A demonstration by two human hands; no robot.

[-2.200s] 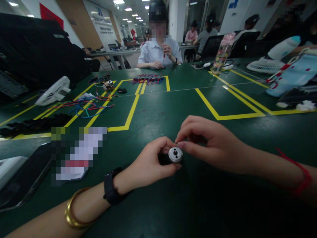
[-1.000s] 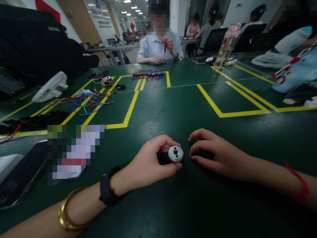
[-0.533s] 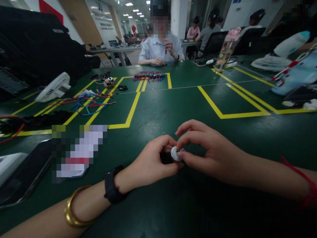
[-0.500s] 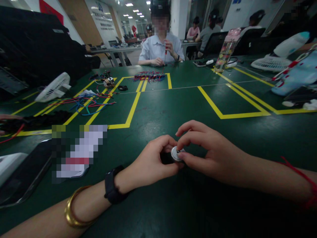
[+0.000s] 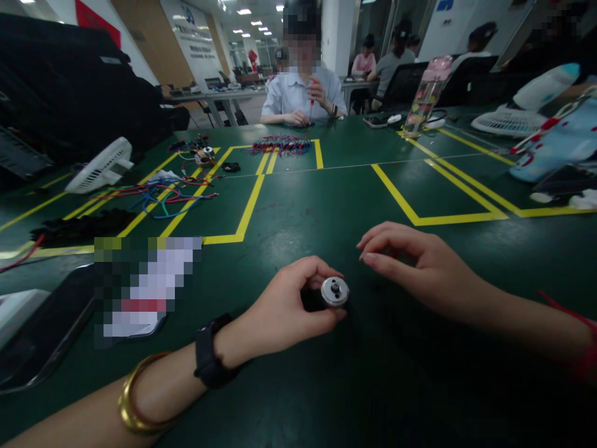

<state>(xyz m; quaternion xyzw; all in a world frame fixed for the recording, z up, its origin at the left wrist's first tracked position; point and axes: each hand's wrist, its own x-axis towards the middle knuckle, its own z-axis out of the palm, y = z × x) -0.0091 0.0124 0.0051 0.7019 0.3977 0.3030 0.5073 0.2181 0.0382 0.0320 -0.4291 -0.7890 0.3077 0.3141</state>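
A small round metal part (image 5: 334,291), silver on top with a dark centre and small holes, stands upright at the middle of the green table (image 5: 298,218). My left hand (image 5: 298,305) holds it from the left, thumb in front and fingers behind. To the right, apart from the part, my right hand (image 5: 420,264) hovers over the table. Its thumb and index fingertips are near each other with a gap between them, and nothing shows in it.
Loose red and blue wires (image 5: 172,194) and a white fan (image 5: 102,165) are at the left, near a phone (image 5: 46,330). A wire bundle (image 5: 282,144) lies before a person across the table. A bottle (image 5: 426,96) and another fan (image 5: 513,118) stand right.
My right hand has let go of the metal part's top and moved away to the right. The part's top face now shows fully; my left hand has hardly moved.
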